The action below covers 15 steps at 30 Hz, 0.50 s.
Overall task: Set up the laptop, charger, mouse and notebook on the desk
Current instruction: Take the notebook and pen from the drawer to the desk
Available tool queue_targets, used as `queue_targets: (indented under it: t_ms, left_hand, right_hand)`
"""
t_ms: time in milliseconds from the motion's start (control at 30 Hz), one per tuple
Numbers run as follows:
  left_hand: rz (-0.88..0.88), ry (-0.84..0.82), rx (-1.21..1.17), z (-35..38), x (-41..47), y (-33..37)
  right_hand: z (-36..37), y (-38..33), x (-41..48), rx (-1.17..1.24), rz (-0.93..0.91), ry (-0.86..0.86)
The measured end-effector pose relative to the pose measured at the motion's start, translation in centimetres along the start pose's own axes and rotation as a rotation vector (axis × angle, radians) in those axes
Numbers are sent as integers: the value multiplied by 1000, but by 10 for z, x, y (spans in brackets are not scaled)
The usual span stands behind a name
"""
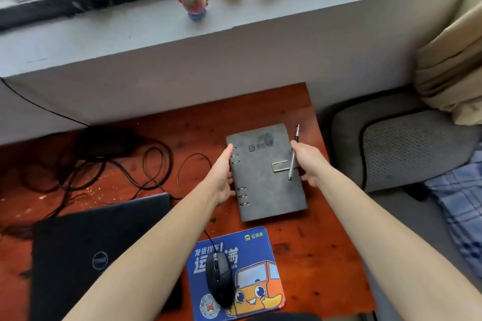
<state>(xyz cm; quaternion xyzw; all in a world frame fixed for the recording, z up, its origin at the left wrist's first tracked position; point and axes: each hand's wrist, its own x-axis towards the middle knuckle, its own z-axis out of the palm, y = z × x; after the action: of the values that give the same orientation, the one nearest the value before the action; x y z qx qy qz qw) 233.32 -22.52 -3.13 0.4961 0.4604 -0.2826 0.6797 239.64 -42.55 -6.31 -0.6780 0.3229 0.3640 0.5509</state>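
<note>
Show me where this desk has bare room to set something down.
Bare wood shows in the strip between the notebook and the wall behind it, and right of the mouse pad up to the desk edge. The left rear is crowded with the charger and looped cables; the closed laptop fills the front left.

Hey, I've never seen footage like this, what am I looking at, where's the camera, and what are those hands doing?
There is no machine: the one picture comes from a camera worn on a person's head, looking down at their bare arms. On the wooden desk lie a closed black laptop, tangled cables, and a mouse on a blue mouse pad. The left hand grips the ring edge of a grey notebook; the right hand holds its other edge and pinches a silver pen.
</note>
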Motion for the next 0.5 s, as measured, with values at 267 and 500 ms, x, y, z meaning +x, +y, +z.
queue_targets:
  t_ms: [267,500]
  left_hand:
    - [30,-40,37,-18,-10,4]
    - [336,52,201,-64,-39,-2]
  right_hand:
    - [1,6,-14,55,-64,76]
    - [25,24,-52,2,-216,165]
